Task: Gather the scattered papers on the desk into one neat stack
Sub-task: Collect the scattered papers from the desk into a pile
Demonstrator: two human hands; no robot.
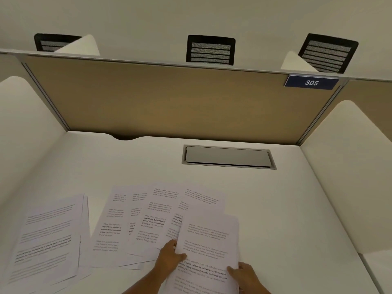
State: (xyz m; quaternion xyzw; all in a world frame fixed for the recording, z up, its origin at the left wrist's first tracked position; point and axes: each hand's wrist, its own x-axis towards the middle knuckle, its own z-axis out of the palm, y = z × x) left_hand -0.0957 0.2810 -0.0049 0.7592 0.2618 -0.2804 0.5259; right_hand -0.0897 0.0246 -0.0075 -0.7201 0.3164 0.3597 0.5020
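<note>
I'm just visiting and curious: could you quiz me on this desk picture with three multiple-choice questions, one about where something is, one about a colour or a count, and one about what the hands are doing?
1. Where is the number sign?
A. Upper right of the tan back panel
B. Flat on the desk
C. On the left side wall

2. How many black mesh chair backs show behind the panel?
A. One
B. Three
C. Five

3. What are the hands doing?
A. Both lie flat on the bare desk
B. Both grip one bundle of papers
C. One holds a pen

Answers:
1 A: the blue plate reading 305 hangs at the panel's top right corner.
2 B: one chair back in the middle, one to each side.
3 B: the left hand and the right hand hold the sides of the printed bundle.
</note>
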